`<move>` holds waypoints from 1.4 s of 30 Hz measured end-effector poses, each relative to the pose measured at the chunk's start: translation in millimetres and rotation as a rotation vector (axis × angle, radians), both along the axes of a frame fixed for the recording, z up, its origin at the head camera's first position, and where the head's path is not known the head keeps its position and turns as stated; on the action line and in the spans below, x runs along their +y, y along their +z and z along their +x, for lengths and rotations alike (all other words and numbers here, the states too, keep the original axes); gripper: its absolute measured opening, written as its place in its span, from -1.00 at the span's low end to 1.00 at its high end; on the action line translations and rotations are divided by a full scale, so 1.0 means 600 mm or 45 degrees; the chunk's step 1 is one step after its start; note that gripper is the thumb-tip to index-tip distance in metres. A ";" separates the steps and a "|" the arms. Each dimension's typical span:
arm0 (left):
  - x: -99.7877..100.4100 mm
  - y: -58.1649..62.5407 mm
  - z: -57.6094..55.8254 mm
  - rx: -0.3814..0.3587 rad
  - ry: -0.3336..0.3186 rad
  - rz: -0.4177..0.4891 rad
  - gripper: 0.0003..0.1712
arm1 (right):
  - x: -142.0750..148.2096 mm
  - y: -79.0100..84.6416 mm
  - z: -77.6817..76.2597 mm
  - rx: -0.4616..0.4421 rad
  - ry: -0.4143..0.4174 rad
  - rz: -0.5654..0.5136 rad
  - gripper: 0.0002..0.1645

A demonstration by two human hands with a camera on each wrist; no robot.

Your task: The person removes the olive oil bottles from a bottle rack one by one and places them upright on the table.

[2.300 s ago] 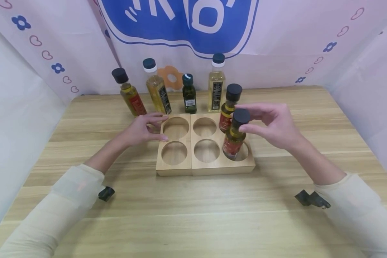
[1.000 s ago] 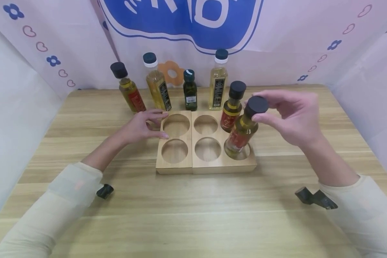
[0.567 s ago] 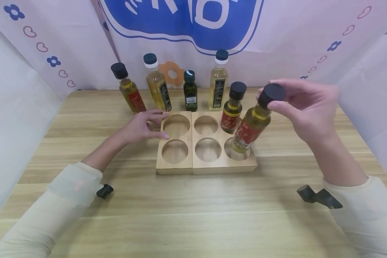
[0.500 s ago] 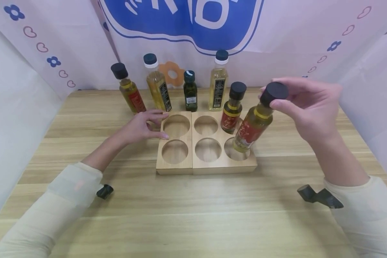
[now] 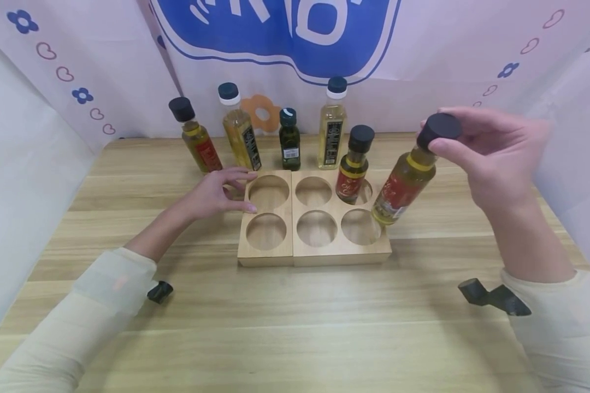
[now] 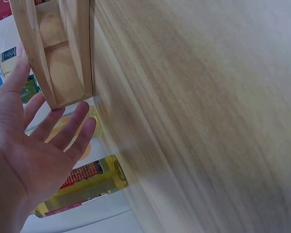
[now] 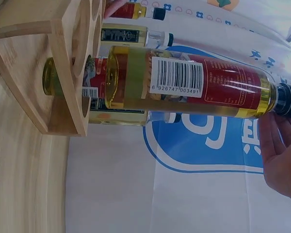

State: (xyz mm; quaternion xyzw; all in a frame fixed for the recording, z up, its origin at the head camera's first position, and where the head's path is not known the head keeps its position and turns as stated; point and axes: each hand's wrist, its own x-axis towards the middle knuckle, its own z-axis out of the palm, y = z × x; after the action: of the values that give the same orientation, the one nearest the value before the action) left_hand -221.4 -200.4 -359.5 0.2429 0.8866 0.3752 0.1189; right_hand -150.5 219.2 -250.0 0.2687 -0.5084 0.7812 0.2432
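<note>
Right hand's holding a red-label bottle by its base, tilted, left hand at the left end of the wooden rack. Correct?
Not by its base: the right hand holds the red-label bottle by its black cap, as the head view shows. The bottle is tilted, and the left hand is at the left end of the wooden rack.

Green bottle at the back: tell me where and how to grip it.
Grip the green bottle by its cap, probably best from above: it stands upright with the cap uncovered on top, while the rack sits close before its base.
</note>
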 end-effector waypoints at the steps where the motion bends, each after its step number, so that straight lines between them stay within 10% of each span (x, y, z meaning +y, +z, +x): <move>1: 0.000 0.000 0.000 -0.001 0.000 0.001 -0.17 | 0.003 0.001 -0.001 -0.007 -0.020 -0.002 -0.64; 23: -0.002 -0.002 0.000 0.006 -0.007 -0.007 -0.18 | 0.031 -0.009 -0.035 -0.171 -0.284 0.115 -0.64; 42: 0.000 0.003 0.002 0.021 -0.004 -0.040 -0.18 | 0.041 -0.020 -0.069 -0.366 -0.296 0.003 -0.61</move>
State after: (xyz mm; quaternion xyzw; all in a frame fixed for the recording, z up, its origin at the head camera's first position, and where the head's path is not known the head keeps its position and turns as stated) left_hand -220.1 -200.3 -358.0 0.2454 0.8930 0.3590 0.1161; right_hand -191.7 243.7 -262.2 0.0939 -0.5664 0.7776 0.2563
